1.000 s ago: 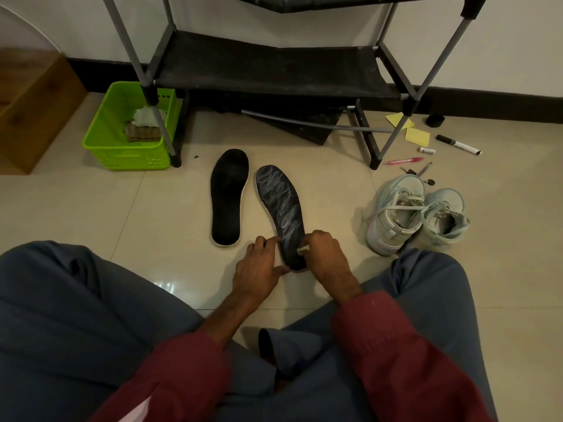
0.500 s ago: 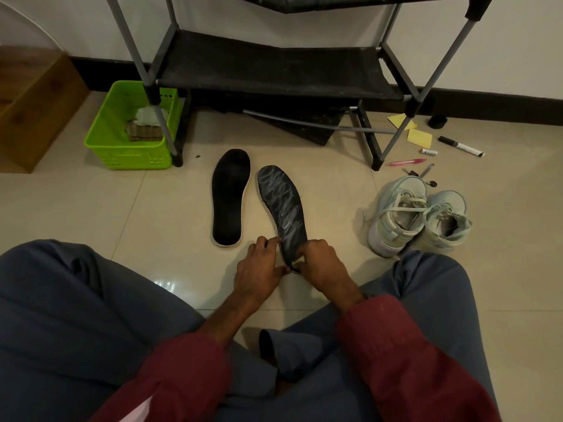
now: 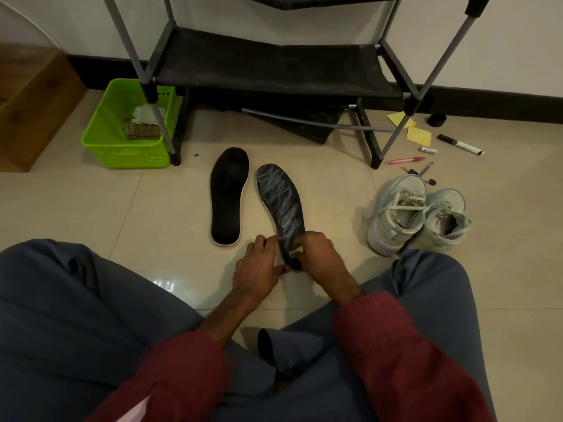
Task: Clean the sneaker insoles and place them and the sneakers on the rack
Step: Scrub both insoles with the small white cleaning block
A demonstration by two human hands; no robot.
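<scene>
Streaked insole (image 3: 280, 202) lies before the rack (image 3: 274, 65), heel toward you. Your left hand (image 3: 259, 269) still pinches its heel edge; your right hand (image 3: 320, 260), pinching a pale wipe (image 3: 295, 253), has slid heelward, so scrubbing continues.

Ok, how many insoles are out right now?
2. The plain black insole lies on the floor; the streaked insole is right of it, near end held by the left hand and right hand. Sneakers could hide more.
</scene>
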